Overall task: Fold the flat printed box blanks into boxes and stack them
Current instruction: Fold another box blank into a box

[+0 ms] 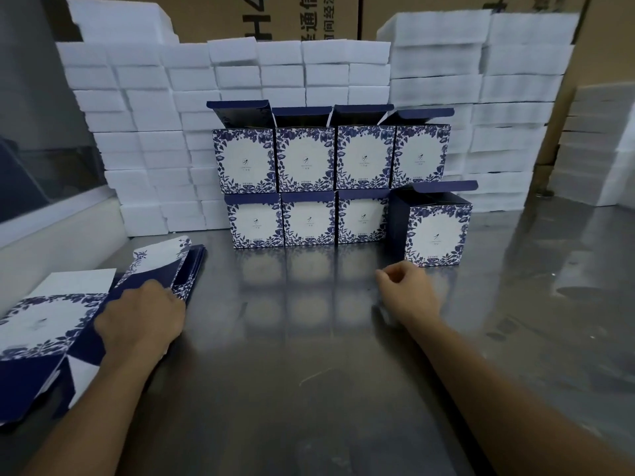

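- Flat box blanks [51,324], blue-and-white floral print, lay in a loose pile under and beside the left hand [139,321], at the surface's near left edge.
- Left hand lay palm-down on the pile, fingers bent over a dark-blue flap; whether they actually gripped it could not be told.
- Right hand [407,290] hovered just above the surface, well apart from the left, fingers loosely curled, grasping nothing.
- One folded box [434,228] stood just beyond the right hand, not touching it, lid flap up and open.
- Stacked boxes [309,187] stood beyond and between the hands: three in the lower row, four on top, upper lids open; the single box sat beside the lower row's right end.
- Surface [309,372] was shiny metal, reflecting the boxes ahead of the hands.
- White foam blocks [144,132] were piled in a wall behind the boxes, far beyond both hands, spreading left and right.
- Brown cartons [299,18] with printed characters rose behind the foam.
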The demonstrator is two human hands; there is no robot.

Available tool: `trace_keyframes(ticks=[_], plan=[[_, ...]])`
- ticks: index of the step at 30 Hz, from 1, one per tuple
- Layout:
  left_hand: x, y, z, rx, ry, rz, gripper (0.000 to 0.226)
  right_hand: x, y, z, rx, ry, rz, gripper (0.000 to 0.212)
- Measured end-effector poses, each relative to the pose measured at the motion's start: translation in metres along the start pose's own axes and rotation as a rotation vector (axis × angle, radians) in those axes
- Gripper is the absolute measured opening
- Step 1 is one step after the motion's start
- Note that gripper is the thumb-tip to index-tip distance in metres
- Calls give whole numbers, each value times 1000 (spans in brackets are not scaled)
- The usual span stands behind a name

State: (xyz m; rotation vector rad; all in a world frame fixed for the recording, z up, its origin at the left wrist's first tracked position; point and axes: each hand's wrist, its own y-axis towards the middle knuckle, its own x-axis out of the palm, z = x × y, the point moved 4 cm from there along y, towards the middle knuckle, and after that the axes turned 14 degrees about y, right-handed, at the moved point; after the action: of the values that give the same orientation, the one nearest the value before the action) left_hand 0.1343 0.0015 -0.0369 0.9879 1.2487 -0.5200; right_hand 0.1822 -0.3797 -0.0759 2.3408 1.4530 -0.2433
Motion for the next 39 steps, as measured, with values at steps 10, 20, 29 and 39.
trace_keyframes(ticks=[10, 20, 29, 39], plan=[[-10, -11, 8, 54, 128, 10, 23, 4, -16, -9, -103, 21, -111, 12], [-45, -56, 69, 476, -7, 406, 64, 40, -55, -47, -298, 163, -437, 43], [-53, -128, 126, 1045, -305, 541, 50, 51, -60, -53, 213, 910, -561, 27], [-27, -55, 74, 432, -409, 237, 53, 32, -38, -37, 42, 750, -262, 28]])
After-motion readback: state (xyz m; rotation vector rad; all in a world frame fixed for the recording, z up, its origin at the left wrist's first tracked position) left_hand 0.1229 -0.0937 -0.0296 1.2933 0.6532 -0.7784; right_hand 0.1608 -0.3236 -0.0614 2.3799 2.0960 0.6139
